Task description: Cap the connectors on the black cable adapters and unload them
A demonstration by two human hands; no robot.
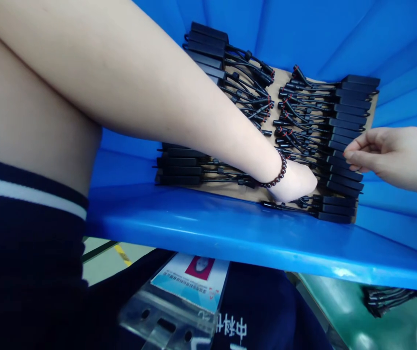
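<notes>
Rows of black adapters [349, 121], slim boxes with short cables and round plugs, lie on a cardboard sheet [244, 191] inside a blue bin. Red ties show on some of the cables. My left hand [294, 182], with a dark bead bracelet [280, 172] on the wrist, bends down over the cables of the right-hand row. Its fingers are hidden beneath it. At the outer ends of that row is my right hand [387, 153], thumb and forefinger pinched together. What they hold, if anything, is too small to make out. A further group of adapters [179, 170] lies left of my forearm.
The blue bin's near rim [211, 228] runs between my body and the adapters. A badge in a clear holder [193, 284] hangs at my front. Below right, a green surface [339, 296] carries a bundle of black cables [387, 296].
</notes>
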